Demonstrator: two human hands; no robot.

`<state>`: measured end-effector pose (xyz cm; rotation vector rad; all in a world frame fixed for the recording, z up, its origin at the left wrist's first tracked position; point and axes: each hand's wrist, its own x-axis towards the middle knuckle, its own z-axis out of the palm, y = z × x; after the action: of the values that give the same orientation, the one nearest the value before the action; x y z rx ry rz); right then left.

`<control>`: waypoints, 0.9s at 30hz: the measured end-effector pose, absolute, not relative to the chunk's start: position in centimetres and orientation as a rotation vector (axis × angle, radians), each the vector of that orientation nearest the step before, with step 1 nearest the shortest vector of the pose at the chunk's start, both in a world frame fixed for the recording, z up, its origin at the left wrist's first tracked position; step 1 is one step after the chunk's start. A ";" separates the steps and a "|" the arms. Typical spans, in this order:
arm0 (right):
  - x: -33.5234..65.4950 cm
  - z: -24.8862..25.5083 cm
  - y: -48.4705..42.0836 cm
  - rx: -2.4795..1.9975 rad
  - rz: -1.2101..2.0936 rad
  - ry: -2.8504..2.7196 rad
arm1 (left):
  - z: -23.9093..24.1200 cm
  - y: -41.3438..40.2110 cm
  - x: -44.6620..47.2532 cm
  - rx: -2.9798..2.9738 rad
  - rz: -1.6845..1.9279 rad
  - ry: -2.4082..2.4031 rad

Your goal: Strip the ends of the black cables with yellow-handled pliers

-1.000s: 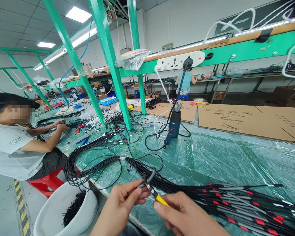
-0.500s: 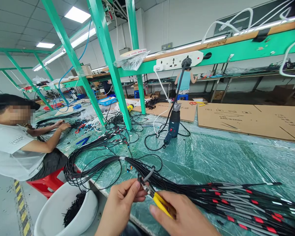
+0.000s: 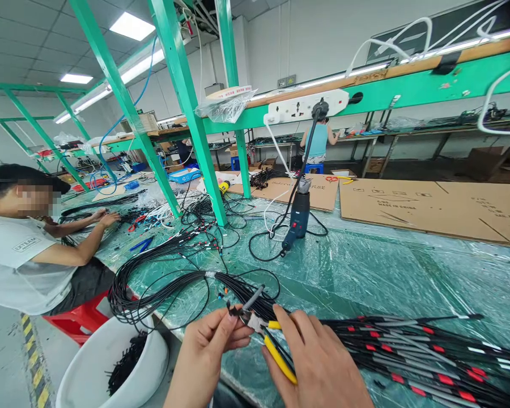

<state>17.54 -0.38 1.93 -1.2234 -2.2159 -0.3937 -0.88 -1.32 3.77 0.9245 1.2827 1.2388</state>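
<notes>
My left hand [image 3: 206,354] pinches a short black cable end between thumb and fingers; a grey sleeve [image 3: 253,298] sticks up beside it. In my right hand [image 3: 318,354] is a pair of yellow-handled pliers [image 3: 280,359], whose metal jaws meet the black piece at my left fingertips. The handles are spread apart, and the exact bite of the jaws is hidden by my fingers. Behind both hands a tied bundle of black cables [image 3: 161,289] curves across the bench. Its ends, with grey sleeves and red bands [image 3: 444,379], fan out at the right.
A white bucket [image 3: 155,362] holding black scraps stands below the bench edge. A heat gun [image 3: 298,212] stands upright behind the bundle, its cord running to a power strip [image 3: 308,105]. Flattened cardboard [image 3: 433,209] lies behind. A co-worker [image 3: 21,249] sits at the left.
My right hand's fingers have lifted and spread, and the pliers' handles are wider apart. The grey sleeve has swung slightly and points up to the right.
</notes>
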 end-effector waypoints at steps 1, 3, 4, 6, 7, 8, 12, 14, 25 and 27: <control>17.6 1.9 -0.3 -1.215 -0.394 -2.223 | 3.8 -1.3 -0.8 0.933 1.236 1.288; 17.6 1.6 -0.3 -1.201 -0.396 -2.232 | 4.0 -1.3 -0.8 0.957 1.223 1.299; 17.6 1.4 -0.3 -1.198 -0.396 -2.236 | 4.0 -1.2 -0.8 0.971 1.216 1.307; 17.5 1.0 -0.3 -1.197 -0.385 -2.244 | 4.1 -1.1 -0.8 1.000 1.204 1.327; 17.4 0.8 -0.3 -1.200 -0.370 -2.248 | 4.1 -1.1 -0.8 1.015 1.199 1.336; 17.4 0.8 -0.3 -1.205 -0.340 -2.255 | 4.1 -1.0 -0.9 1.030 1.195 1.345; 17.3 1.6 -0.3 -1.275 0.101 -2.313 | 4.2 -1.0 -0.9 1.069 1.184 1.351; 17.3 2.3 -0.3 -1.294 0.475 -2.369 | 4.3 -1.1 -1.0 1.055 1.183 1.330; 18.3 1.0 0.4 -1.159 -0.291 -2.256 | 4.5 -0.9 -1.6 1.022 1.076 1.300; 18.6 1.3 0.7 -1.114 -0.287 -2.288 | 4.6 -1.0 -1.7 1.011 1.052 1.292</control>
<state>18.58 0.69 1.27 -1.1136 -2.2882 -0.2866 -1.72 -0.97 4.60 1.0108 1.2917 1.0522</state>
